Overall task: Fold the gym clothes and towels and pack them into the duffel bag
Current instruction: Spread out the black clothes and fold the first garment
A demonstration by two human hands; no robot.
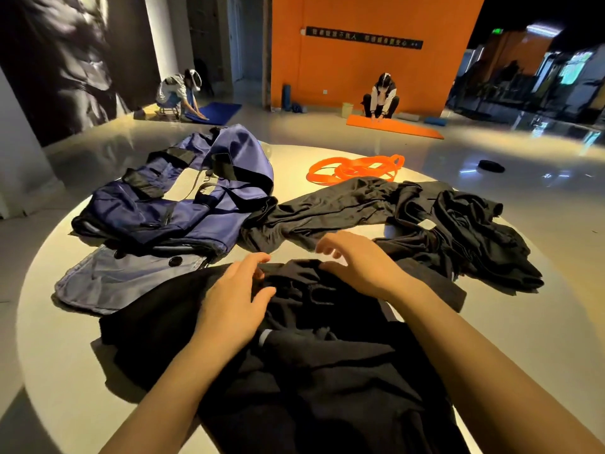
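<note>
A round white worktop [491, 326] carries a navy bag [183, 204] at left, lying open and slack. Black garment [294, 371] is spread at the near edge; more black clothes [425, 224] heap at right. Orange bands [355, 169] coil at the far side.

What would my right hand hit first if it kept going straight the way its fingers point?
The right hand points forward and leftward. Just past its fingertips lies a bare strip of table, then the long black garment, probably the first thing met. Height above the table is hard to judge.
</note>
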